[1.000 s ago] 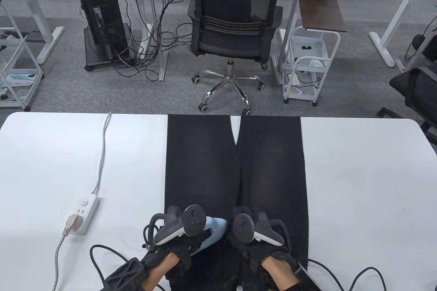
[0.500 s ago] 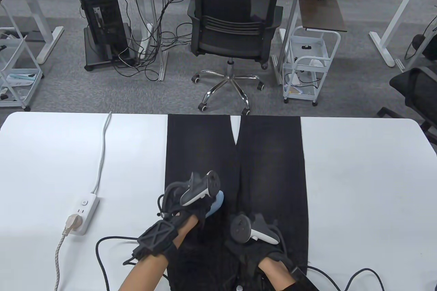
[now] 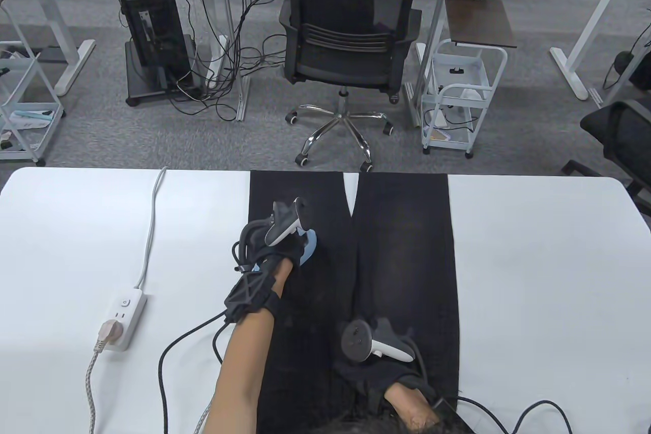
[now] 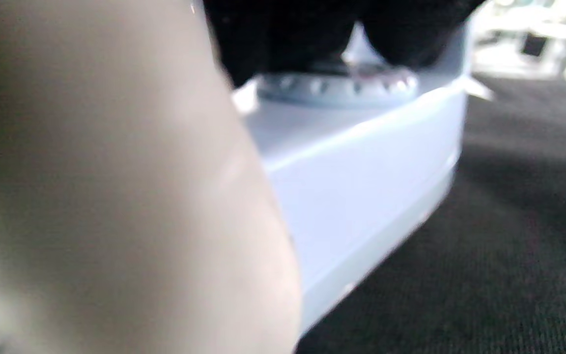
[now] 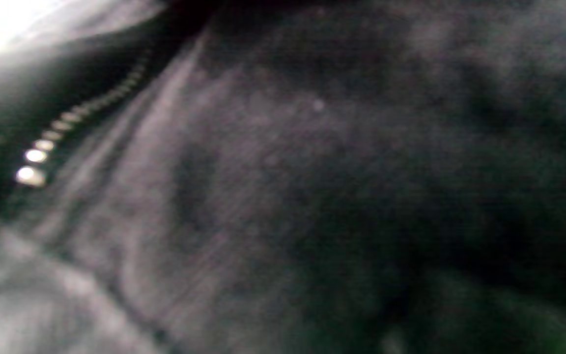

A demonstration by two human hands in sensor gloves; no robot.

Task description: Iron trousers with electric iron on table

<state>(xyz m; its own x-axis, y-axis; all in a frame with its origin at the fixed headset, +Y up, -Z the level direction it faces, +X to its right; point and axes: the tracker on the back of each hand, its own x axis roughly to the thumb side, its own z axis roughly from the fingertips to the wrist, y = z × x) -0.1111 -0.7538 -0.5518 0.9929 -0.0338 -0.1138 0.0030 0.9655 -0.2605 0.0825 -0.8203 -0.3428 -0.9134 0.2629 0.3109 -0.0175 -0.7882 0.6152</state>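
Black trousers (image 3: 402, 251) lie flat on the white table (image 3: 539, 271), legs pointing to the far edge. My left hand (image 3: 277, 251) grips a light blue electric iron (image 3: 309, 248) and holds it on the left trouser leg, about halfway up. The iron's pale body (image 4: 361, 187) fills the left wrist view, resting on the dark cloth (image 4: 509, 221). My right hand (image 3: 379, 357) rests flat on the trousers near the waist, at the near edge. The right wrist view shows only blurred dark fabric (image 5: 312, 196) and a zip (image 5: 37, 152).
A white power strip (image 3: 122, 317) with a plug and braided cord lies on the table's left side. Glove cables (image 3: 173, 357) trail by the near edge. A black office chair (image 3: 351, 42) and a white cart (image 3: 463, 93) stand beyond the far edge.
My left hand has slid the iron up the left trouser leg, from near the waist to about mid-leg. My right hand has stayed on the trousers near the waist.
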